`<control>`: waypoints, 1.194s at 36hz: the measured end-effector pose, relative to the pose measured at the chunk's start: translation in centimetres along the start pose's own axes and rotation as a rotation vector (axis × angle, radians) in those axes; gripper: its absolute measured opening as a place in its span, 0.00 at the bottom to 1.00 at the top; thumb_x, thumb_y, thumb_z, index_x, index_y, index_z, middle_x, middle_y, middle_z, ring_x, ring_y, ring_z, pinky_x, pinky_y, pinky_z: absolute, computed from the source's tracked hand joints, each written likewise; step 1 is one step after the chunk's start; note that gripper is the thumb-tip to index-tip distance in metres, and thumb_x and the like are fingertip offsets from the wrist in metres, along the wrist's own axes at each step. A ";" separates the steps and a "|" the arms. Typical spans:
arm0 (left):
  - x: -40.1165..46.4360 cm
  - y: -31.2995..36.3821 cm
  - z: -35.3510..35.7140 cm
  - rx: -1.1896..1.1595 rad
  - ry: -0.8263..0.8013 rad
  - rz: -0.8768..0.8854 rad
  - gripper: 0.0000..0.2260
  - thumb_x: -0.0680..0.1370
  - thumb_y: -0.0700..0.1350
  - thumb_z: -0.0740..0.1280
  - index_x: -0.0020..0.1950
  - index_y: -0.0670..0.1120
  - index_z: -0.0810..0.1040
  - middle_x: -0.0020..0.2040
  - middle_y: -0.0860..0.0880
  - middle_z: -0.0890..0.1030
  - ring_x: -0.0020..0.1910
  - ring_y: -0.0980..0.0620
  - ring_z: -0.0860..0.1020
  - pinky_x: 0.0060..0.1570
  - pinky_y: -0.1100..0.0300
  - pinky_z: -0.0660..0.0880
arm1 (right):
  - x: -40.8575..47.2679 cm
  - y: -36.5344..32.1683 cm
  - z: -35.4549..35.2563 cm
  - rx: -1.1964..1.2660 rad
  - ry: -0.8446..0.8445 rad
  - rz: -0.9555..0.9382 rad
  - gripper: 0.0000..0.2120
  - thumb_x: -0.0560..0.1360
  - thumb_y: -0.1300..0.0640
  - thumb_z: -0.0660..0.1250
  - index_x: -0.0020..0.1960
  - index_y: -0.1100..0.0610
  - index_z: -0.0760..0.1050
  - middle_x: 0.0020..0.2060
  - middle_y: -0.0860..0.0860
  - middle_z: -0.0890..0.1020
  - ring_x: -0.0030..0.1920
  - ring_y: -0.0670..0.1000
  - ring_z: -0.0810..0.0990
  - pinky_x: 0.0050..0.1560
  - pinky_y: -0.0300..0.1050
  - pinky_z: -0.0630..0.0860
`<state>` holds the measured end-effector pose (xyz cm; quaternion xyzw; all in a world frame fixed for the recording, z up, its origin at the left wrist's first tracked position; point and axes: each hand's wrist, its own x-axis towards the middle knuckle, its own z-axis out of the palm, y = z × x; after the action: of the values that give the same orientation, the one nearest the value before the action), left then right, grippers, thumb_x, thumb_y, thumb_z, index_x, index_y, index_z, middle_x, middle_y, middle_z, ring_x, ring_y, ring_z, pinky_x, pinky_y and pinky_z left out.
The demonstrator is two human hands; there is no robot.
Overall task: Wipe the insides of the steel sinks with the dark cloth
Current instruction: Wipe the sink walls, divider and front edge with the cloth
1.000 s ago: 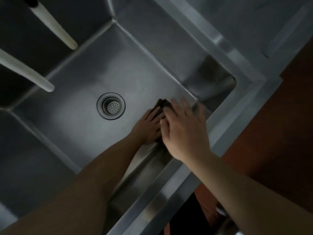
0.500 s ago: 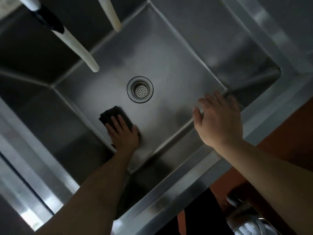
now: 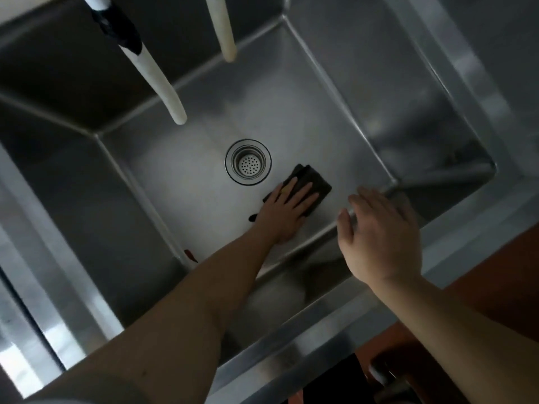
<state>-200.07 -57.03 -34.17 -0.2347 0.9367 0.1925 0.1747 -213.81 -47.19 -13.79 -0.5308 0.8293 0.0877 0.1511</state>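
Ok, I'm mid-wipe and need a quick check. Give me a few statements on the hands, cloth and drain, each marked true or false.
1. The left hand presses flat on the dark cloth. True.
2. The cloth covers the drain strainer. False: it lies on the sink floor just right of the strainer, which is fully exposed.
3. The right hand holds a second cloth. False: it is open, empty and above the basin's near edge.
4. Two pale spouts hang over the basin. True.
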 end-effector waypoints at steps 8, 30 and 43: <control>9.6 -2.7 -6.3 -0.043 0.090 -0.194 0.27 0.83 0.55 0.51 0.81 0.54 0.48 0.82 0.49 0.48 0.80 0.40 0.45 0.76 0.44 0.49 | 0.0 0.0 0.4 0.015 0.025 -0.006 0.21 0.82 0.48 0.53 0.59 0.59 0.80 0.59 0.56 0.83 0.61 0.55 0.81 0.62 0.54 0.75; -14.7 -17.8 -3.2 -0.212 -0.363 -0.938 0.33 0.83 0.59 0.50 0.80 0.49 0.34 0.80 0.44 0.35 0.79 0.36 0.40 0.77 0.44 0.45 | 0.1 -0.3 0.5 0.034 0.084 0.039 0.18 0.78 0.50 0.54 0.50 0.60 0.78 0.47 0.56 0.82 0.49 0.60 0.79 0.52 0.53 0.70; -11.8 4.7 0.3 -0.922 -0.248 -1.521 0.39 0.81 0.60 0.56 0.80 0.45 0.36 0.80 0.41 0.39 0.78 0.33 0.43 0.75 0.39 0.42 | 0.2 0.0 0.7 0.039 0.108 0.019 0.14 0.79 0.51 0.58 0.48 0.59 0.78 0.42 0.56 0.82 0.43 0.58 0.80 0.44 0.49 0.68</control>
<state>-192.63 -48.64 -28.20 -0.8161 0.3321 0.4056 0.2433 -213.76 -47.10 -14.53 -0.5240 0.8427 0.0441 0.1156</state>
